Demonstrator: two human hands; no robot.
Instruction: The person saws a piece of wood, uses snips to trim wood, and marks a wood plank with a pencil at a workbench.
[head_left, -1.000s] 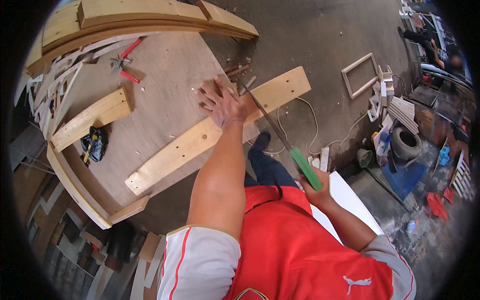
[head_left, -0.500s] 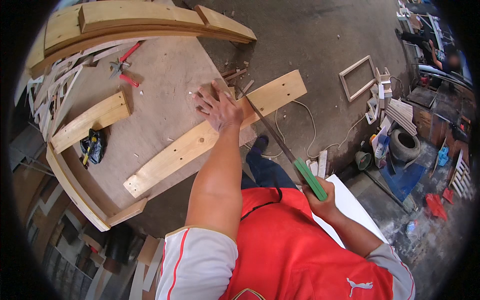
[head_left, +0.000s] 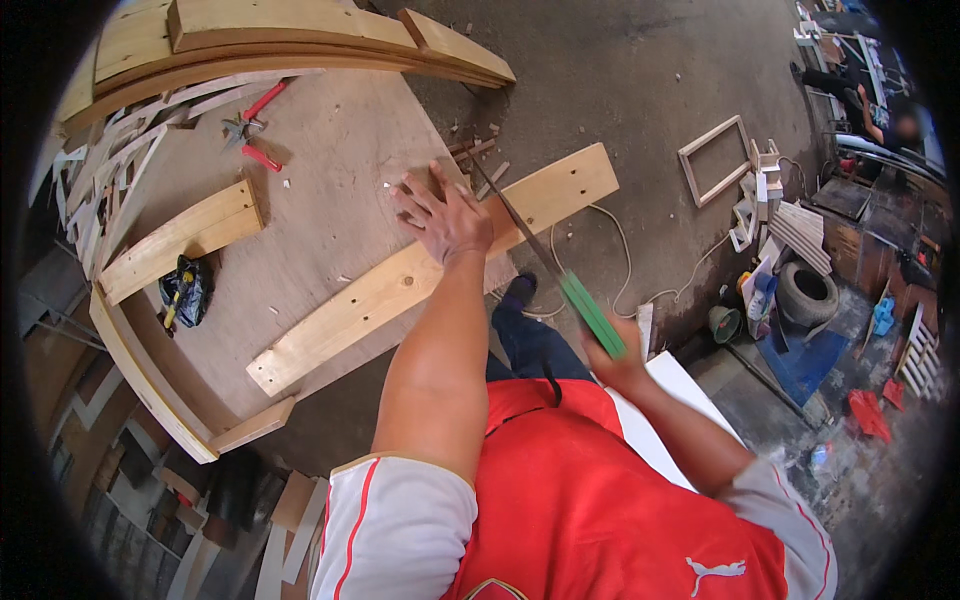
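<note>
A long pale wooden board (head_left: 370, 305) lies slantwise on the plywood tabletop (head_left: 330, 170), its far right end jutting past the table's edge. My left hand (head_left: 452, 218) presses flat on the board near that edge, fingers spread. In my right hand (head_left: 618, 352) is the green handle of a handsaw (head_left: 532, 238), my fingers wrapped round it and slightly blurred. The saw's dark blade crosses the board just right of my left hand, over the overhanging part. Where the teeth meet the wood is too fine to make out.
Red-handled pliers or snips (head_left: 252, 125), a shorter board (head_left: 185, 240) and a black plastic bag (head_left: 186, 292) lie on the table. A curved wooden piece (head_left: 300, 40) spans the far side. On the floor are a wooden frame (head_left: 714, 160), a tire (head_left: 808, 290) and a pale cord (head_left: 625, 245).
My right hand has pushed the saw forward and to the left, so its handle is closer to the board. My left hand stays on the board.
</note>
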